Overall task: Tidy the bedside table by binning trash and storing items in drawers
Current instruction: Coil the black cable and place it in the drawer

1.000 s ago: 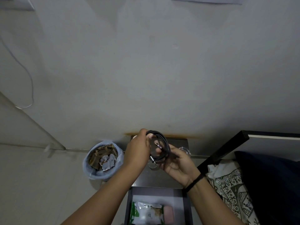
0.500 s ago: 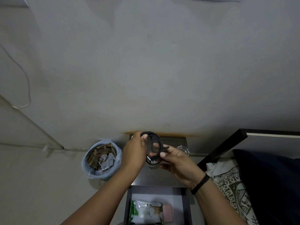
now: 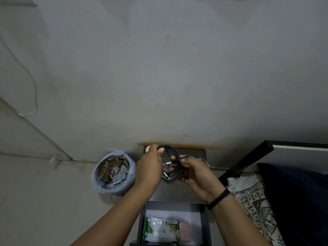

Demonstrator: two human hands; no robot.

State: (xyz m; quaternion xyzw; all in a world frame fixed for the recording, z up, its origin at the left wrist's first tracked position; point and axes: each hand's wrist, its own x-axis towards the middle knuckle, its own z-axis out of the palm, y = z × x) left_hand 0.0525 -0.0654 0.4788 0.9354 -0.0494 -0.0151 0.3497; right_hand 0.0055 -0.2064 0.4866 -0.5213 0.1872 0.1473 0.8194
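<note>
Both hands hold a coiled black cable (image 3: 173,157) above the grey bedside table (image 3: 175,192). My left hand (image 3: 149,167) pinches the coil's top left. My right hand (image 3: 195,173), with a black wristband, grips the coil's right side and a loose end. Two silver plugs stick out of the coil. Below the table top the drawer (image 3: 202,219) stands pulled out, holding a green-and-white wipes pack (image 3: 161,229) and a pink item (image 3: 184,231). A bin (image 3: 99,181) with a blue liner, full of paper and cardboard scraps, stands left of the table.
A clear glass object (image 3: 204,161) sits on the table behind my right hand. The black bed frame (image 3: 248,160), patterned sheet (image 3: 253,201) and dark bedding (image 3: 298,201) lie to the right. A white wire (image 3: 33,93) hangs on the left wall.
The coil has tightened and turned edge-on between my hands, and a plug end now pokes out on the left. Both hands stayed above the table.
</note>
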